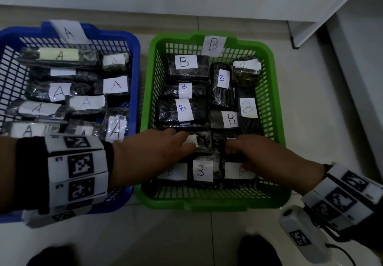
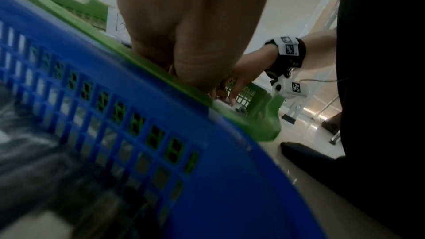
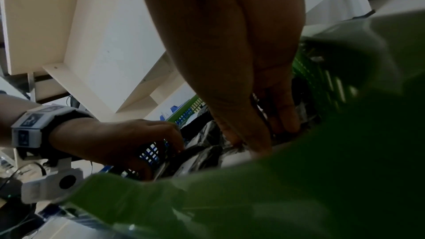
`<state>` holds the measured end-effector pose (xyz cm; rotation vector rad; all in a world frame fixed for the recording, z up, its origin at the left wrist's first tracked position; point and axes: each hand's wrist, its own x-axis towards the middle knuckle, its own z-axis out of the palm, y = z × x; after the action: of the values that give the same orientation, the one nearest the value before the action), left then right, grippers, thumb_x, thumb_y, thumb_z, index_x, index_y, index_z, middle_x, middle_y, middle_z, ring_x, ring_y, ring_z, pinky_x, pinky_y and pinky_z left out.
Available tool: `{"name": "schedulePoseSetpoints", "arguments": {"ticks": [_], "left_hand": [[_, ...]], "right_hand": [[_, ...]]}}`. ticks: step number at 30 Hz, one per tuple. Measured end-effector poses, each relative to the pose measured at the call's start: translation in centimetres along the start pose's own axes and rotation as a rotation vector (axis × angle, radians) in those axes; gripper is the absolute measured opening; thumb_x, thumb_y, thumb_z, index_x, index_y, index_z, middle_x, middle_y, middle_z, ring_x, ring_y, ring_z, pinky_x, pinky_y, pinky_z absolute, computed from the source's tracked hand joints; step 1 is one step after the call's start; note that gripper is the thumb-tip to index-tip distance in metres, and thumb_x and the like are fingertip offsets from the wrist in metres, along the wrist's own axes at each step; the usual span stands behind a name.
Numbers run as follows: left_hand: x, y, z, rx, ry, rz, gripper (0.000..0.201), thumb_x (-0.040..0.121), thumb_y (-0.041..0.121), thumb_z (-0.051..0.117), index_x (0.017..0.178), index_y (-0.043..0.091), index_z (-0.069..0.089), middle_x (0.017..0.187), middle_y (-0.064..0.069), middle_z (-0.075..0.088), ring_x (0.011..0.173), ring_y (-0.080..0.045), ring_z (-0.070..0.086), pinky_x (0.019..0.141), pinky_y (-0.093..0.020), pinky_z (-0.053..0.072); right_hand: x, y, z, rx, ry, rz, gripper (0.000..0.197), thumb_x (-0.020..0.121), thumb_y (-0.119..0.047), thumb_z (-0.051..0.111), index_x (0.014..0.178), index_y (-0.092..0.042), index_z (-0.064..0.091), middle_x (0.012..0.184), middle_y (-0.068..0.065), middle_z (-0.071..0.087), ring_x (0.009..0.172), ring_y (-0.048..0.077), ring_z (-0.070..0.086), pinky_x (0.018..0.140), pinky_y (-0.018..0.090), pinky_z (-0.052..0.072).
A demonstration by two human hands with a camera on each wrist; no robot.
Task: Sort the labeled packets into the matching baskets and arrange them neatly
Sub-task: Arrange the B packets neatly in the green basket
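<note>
The green basket (image 1: 215, 203), tagged B, holds several dark packets with white B labels; the blue basket (image 1: 135, 62), tagged A, holds the A packets. Both hands are inside the green basket, just behind its front row of B packets (image 1: 202, 171). My left hand (image 1: 186, 141) grips the left end of a dark labelled packet (image 1: 204, 143), finger above and thumb below. My right hand (image 1: 234, 155) reaches in from the right, and its fingers and thumb pinch a dark packet (image 1: 222, 138) beside it. In the right wrist view the right hand's fingertips (image 3: 285, 126) point down among the crinkled packets.
The two baskets stand side by side on a tiled floor, nearly touching. A white shelf unit (image 1: 310, 0) runs along the back and right. My dark shoes (image 1: 259, 251) are at the lower edge. A wrist camera (image 1: 300, 230) hangs under my right wrist.
</note>
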<state>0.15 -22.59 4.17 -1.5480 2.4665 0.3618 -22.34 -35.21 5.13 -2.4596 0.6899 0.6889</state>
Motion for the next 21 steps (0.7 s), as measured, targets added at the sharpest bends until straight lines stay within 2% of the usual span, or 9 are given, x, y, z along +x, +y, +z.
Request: {"name": "schedulePoseSetpoints", "arguments": {"ticks": [3, 5, 7, 9, 11, 13, 15, 17, 21], "left_hand": [[-0.2, 0.1, -0.2, -0.012, 0.01, -0.003, 0.049, 0.056, 0.012, 0.061, 0.104, 0.016, 0.054, 0.082, -0.003, 0.054, 0.061, -0.019, 0.053, 0.035, -0.026, 0.035], [0.0, 0.3, -1.0, -0.039, -0.026, -0.014, 0.048, 0.062, 0.012, 0.06, 0.109, 0.015, 0.053, 0.088, -0.004, 0.054, 0.067, -0.021, 0.056, 0.04, -0.027, 0.037], [0.4, 0.4, -1.8, -0.083, -0.191, -0.07, 0.055, 0.074, 0.016, 0.062, 0.126, 0.017, 0.042, 0.108, -0.005, 0.048, 0.087, -0.024, 0.056, 0.056, -0.033, 0.045], [0.9, 0.4, -2.7, -0.068, -0.387, -0.111, 0.064, 0.079, 0.026, 0.065, 0.133, 0.021, 0.031, 0.119, -0.003, 0.041, 0.101, -0.023, 0.052, 0.072, -0.035, 0.05], [1.5, 0.0, -3.5, -0.051, -0.439, -0.09, 0.066, 0.08, 0.036, 0.066, 0.135, 0.022, 0.032, 0.123, -0.001, 0.041, 0.106, -0.022, 0.052, 0.078, -0.035, 0.049], [2.3, -1.0, -4.3, -0.094, -0.351, -0.086, 0.059, 0.084, 0.044, 0.061, 0.135, 0.026, 0.037, 0.128, 0.002, 0.043, 0.111, -0.018, 0.05, 0.082, -0.031, 0.046], [3.1, -2.7, -5.1, -0.112, -0.122, -0.12, 0.055, 0.085, 0.044, 0.06, 0.133, 0.027, 0.04, 0.128, 0.001, 0.043, 0.114, -0.017, 0.047, 0.089, -0.03, 0.046], [3.9, -4.6, -5.6, -0.099, 0.013, -0.211, 0.06, 0.082, 0.045, 0.063, 0.134, 0.025, 0.039, 0.129, -0.003, 0.042, 0.117, -0.02, 0.043, 0.095, -0.035, 0.043], [4.8, -6.2, -5.3, -0.193, -0.063, -0.315, 0.059, 0.077, 0.047, 0.069, 0.128, 0.023, 0.05, 0.126, -0.006, 0.044, 0.114, -0.025, 0.046, 0.094, -0.039, 0.045]], "right_hand": [[0.0, 0.1, -0.1, 0.004, -0.007, 0.006, 0.045, 0.076, -0.002, 0.065, 0.113, -0.022, 0.049, 0.11, -0.003, 0.057, 0.096, 0.011, 0.051, 0.08, 0.03, 0.046], [0.0, -0.1, -0.5, 0.007, -0.03, 0.02, 0.043, 0.078, -0.006, 0.067, 0.113, -0.022, 0.048, 0.106, -0.005, 0.056, 0.092, 0.009, 0.05, 0.075, 0.027, 0.045], [0.2, -0.2, -1.5, 0.035, -0.034, 0.035, 0.041, 0.079, -0.015, 0.071, 0.112, -0.024, 0.05, 0.092, -0.013, 0.053, 0.078, 0.004, 0.048, 0.064, 0.021, 0.04], [0.3, -0.1, -3.0, 0.072, 0.038, 0.058, 0.039, 0.077, -0.021, 0.074, 0.108, -0.029, 0.052, 0.078, -0.017, 0.049, 0.069, 0.0, 0.047, 0.057, 0.019, 0.036], [0.4, 0.6, -4.4, 0.026, 0.179, 0.067, 0.038, 0.075, -0.027, 0.076, 0.106, -0.031, 0.054, 0.083, -0.014, 0.052, 0.08, 0.008, 0.053, 0.065, 0.022, 0.038], [0.6, 1.5, -5.4, -0.128, 0.311, 0.105, 0.04, 0.076, -0.036, 0.074, 0.111, -0.029, 0.055, 0.099, -0.007, 0.057, 0.099, 0.017, 0.052, 0.082, 0.03, 0.036], [1.1, 2.4, -6.1, -0.225, 0.374, 0.182, 0.049, 0.077, -0.041, 0.07, 0.12, -0.027, 0.052, 0.116, 0.001, 0.055, 0.112, 0.023, 0.048, 0.096, 0.037, 0.03], [2.0, 3.1, -6.9, -0.201, 0.446, 0.22, 0.057, 0.078, -0.039, 0.07, 0.128, -0.022, 0.049, 0.125, 0.007, 0.051, 0.117, 0.028, 0.045, 0.1, 0.041, 0.03], [5.0, 3.9, -9.2, -0.036, 0.471, 0.17, 0.059, 0.078, -0.025, 0.074, 0.13, -0.016, 0.048, 0.129, 0.015, 0.045, 0.117, 0.033, 0.044, 0.095, 0.038, 0.039]]}}
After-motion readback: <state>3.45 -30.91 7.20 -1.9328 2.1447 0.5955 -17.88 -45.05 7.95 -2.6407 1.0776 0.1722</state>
